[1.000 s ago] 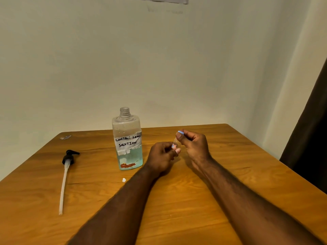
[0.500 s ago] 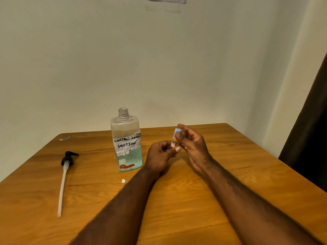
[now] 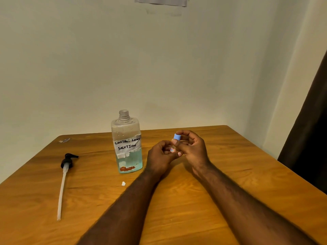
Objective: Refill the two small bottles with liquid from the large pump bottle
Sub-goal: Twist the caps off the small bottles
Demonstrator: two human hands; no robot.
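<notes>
Pinching blue cap point(image 3: 177, 137) with right hand point(image 3: 193, 151) thumb and forefinger; left hand point(image 3: 160, 157) curled round small bottle point(image 3: 172, 149) below, steadying it for twist. Cap seated or off: cannot tell. Both held above mid surface point(image 3: 256, 156), toward far edge. Large pump bottle point(image 3: 128, 144) upright just left, neck open for pouring; pump point(image 3: 66, 165) parked near left edge.

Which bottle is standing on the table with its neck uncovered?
The large labelled bottle: neck bare, its pump lying apart. The small bottle is in the left hand, the right hand pinching its blue cap.
</notes>
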